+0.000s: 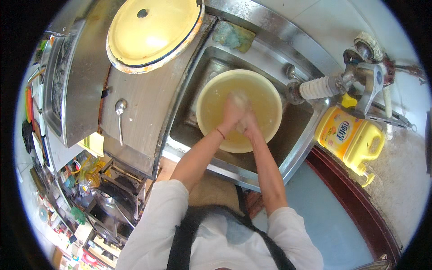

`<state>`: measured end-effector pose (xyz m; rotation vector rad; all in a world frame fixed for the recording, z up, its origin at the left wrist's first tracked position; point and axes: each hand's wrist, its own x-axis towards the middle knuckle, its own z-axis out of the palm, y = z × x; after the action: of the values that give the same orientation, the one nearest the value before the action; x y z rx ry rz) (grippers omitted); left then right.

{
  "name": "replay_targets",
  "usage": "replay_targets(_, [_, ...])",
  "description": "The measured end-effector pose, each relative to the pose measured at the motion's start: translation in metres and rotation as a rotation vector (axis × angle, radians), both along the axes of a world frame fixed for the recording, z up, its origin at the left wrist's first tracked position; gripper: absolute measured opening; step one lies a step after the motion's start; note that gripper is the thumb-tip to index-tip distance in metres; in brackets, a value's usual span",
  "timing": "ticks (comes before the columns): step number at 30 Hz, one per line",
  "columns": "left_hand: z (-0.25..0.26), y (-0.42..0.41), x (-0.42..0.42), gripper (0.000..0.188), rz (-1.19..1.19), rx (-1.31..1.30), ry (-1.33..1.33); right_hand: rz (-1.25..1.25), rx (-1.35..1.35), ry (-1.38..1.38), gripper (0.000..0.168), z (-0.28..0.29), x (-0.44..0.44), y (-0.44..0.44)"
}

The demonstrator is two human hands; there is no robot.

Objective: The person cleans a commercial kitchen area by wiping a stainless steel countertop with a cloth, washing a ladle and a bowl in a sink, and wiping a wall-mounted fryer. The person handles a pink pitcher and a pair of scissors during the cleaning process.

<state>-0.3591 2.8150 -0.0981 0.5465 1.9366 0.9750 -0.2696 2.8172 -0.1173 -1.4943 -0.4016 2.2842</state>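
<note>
My left hand (232,113) and my right hand (249,122) are close together in cloudy yellowish water. A pale, soft-looking lump (240,98) is held between them; blur hides what it is and where the fingertips lie. The water fills a round cream-coloured basin (201,111), whose rim rises around both hands. That basin sits inside a stainless steel sink (298,116). A thin cord is tied around my left wrist.
A faucet with a white corrugated hose (319,88) reaches over the sink's right side. Beside it stands a yellow detergent jug (351,138) with a pump. Left are a spoon (120,111) and a yellow enamel lid (155,30). A worn scouring pad (233,35) lies behind the basin.
</note>
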Motion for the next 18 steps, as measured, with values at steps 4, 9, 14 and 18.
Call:
replay_targets(4, [-0.046, 0.0, -0.03, 0.032, -0.038, -0.216, -0.097, 0.554, 0.401, -0.479, 0.048, 0.029, 0.002, 0.007])
replay_targets(9, [-0.003, 0.004, -0.061, 0.056, -0.418, -0.317, 0.383, 0.192, 0.55, -0.618, 0.042, 0.036, 0.049, 0.006])
replay_targets(14, [-0.025, -0.026, -0.046, 0.075, -0.759, -0.3, 0.94, 0.146, 0.564, -0.811, 0.038, -0.025, 0.05, 0.007])
replay_targets(18, [-0.041, -0.043, -0.036, 0.073, -0.803, -0.408, 0.92, 0.784, 0.641, -1.106, 0.035, -0.003, 0.033, 0.012])
